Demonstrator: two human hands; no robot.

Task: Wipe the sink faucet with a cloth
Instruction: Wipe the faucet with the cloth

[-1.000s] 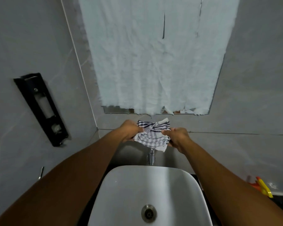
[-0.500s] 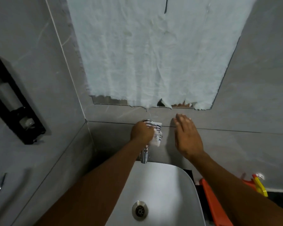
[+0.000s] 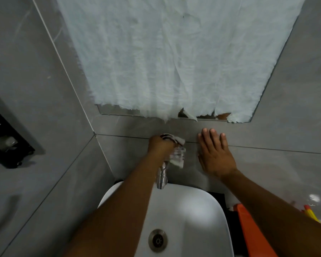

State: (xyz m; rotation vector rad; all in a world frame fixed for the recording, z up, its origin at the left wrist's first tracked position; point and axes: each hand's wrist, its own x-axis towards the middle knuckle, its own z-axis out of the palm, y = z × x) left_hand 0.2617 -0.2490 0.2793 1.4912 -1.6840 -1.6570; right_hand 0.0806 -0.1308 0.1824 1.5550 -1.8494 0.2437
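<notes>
Since half a second ago the left hand (image 3: 160,147) has stayed wrapped on the cloth (image 3: 178,154) at the top of the faucet (image 3: 162,178), and the right hand (image 3: 216,154) has stayed flat on the wall; a second ago both hands held the cloth spread between them, so the right one has let go. Fingers of the left hand are curled tight around the bunched cloth, pressing it against the upper part of the faucet where it meets the wall. Striped cloth shows above the knuckles and a blurred white fold hangs out to the right of the fist. Below the fist the shiny metal spout runs down toward the near side, its tip just over the far rim of the sink (image 3: 217,210).

Just right of the cloth, the right hand lies open, fingers (image 3: 212,134) straight and close together, palm against the grey wall tile (image 3: 267,164), holding nothing.

The white sink sits near, between the two forearms, with a round metal drain (image 3: 157,240) in its floor. High on the far wall hangs a torn white paper sheet (image 3: 174,62) over a mirror (image 3: 117,111), whose bare strip shows along the ragged bottom edge. On the left wall is a black holder (image 3: 7,145). At the near right stand an orange item (image 3: 252,232) and something yellow (image 3: 310,213), too cropped to name.
</notes>
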